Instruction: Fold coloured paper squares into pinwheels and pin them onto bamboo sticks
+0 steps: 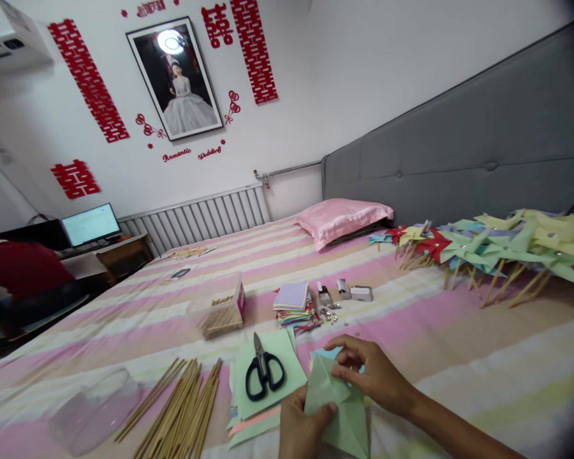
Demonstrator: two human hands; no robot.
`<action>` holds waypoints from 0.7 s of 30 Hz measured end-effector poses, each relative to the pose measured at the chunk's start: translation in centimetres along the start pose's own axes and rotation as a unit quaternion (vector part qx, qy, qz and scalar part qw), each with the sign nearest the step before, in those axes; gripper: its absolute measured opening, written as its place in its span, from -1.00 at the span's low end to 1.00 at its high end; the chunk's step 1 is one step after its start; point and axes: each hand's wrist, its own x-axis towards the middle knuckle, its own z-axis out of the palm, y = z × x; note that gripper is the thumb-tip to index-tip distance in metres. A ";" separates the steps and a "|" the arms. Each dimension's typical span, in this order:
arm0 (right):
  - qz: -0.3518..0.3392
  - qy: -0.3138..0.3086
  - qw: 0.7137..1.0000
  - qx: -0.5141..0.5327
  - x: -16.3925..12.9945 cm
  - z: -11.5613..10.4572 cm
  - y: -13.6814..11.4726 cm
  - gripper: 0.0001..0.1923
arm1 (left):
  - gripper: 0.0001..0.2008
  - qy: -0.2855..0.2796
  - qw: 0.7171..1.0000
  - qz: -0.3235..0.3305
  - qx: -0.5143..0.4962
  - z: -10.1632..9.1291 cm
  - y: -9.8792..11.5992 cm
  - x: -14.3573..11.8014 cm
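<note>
A sheet of light green paper [347, 417], with creased and folded edges, is held between my two hands low in the view. My left hand [303, 424] pinches its left side, thumb on top. At its upper edge, the curled fingers of my right hand [370, 373] grip the paper. Some blue paper [323, 352] shows just behind it. Left of my hands, black-handled scissors [264, 373] lie shut on a stack of green paper sheets [291, 370]. Beyond sits a pile of small coloured paper squares [294, 299], with small metal pieces [328, 312] scattered beside it.
Bundled wooden sticks [182, 408] and a clear plastic cover [100, 408] lie at left. Behind them stands a clear box of sticks [224, 312]. Many paper pinwheels [497, 242] rest at right near a pink pillow [344, 217]. A person in red [23, 271] sits at far left.
</note>
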 end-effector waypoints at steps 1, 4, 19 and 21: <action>-0.002 0.003 1.000 -0.002 0.0 0.0 0.1 -0.75 | -0.79 0.002 1.000 -0.003 -0.007 -0.1 -0.1 0.1; -0.006 0.028 0.999 -0.018 0.0 -0.1 0.2 -0.75 | -0.77 0.019 0.999 -0.011 -0.030 -0.3 -0.5 0.5; -0.074 -0.003 0.994 -0.075 -0.8 -0.1 -1.1 -0.69 | -0.68 0.096 0.976 -0.049 -0.188 -1.0 3.2 -1.2; -0.072 -0.038 0.994 -0.070 -1.0 0.2 -1.3 -0.66 | -0.59 0.098 0.973 -0.047 -0.202 -1.0 3.5 -1.2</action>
